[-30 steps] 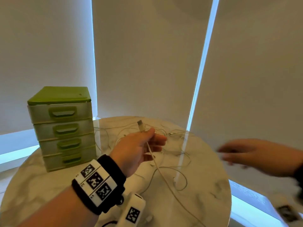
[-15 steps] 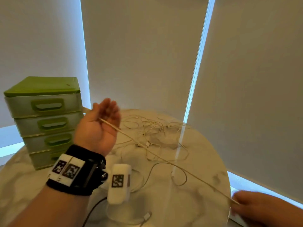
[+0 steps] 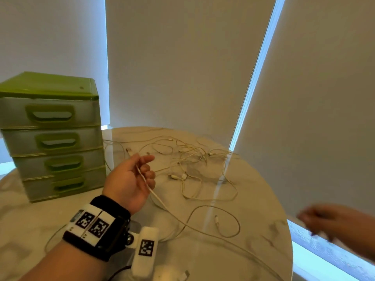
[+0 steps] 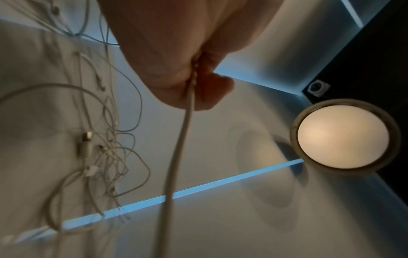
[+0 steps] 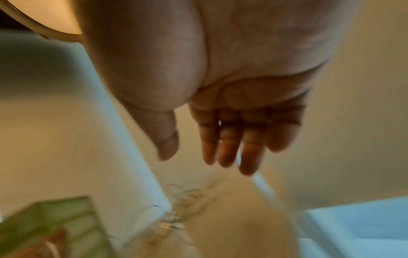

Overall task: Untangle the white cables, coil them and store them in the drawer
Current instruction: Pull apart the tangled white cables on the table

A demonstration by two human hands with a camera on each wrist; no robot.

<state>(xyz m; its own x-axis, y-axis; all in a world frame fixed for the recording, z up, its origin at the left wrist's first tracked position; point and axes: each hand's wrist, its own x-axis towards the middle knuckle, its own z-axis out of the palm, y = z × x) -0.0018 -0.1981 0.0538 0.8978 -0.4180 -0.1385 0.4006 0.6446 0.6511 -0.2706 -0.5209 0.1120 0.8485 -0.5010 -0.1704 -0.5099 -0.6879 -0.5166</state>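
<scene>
Left hand [image 3: 129, 182] raised above counter [image 3: 253, 236], fingers curled round one cable [image 3: 162, 203], which trails toward counter's right edge. Right hand [image 5: 232, 125] off counter's right side, fingers extended, nothing held. Tangle [image 3: 194, 159] of several cables, count unclear, on counter. One chest [image 3: 52, 136], four drawers, all closed.

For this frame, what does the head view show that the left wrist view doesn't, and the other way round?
Head view only: the green drawer unit with all four drawers closed, the blurred right hand off the table's right edge, and the wrist markers. Left wrist view only: a round ceiling lamp and the close-up grip. Both: the left hand holding one white cable, and the tangled cables on the table.
</scene>
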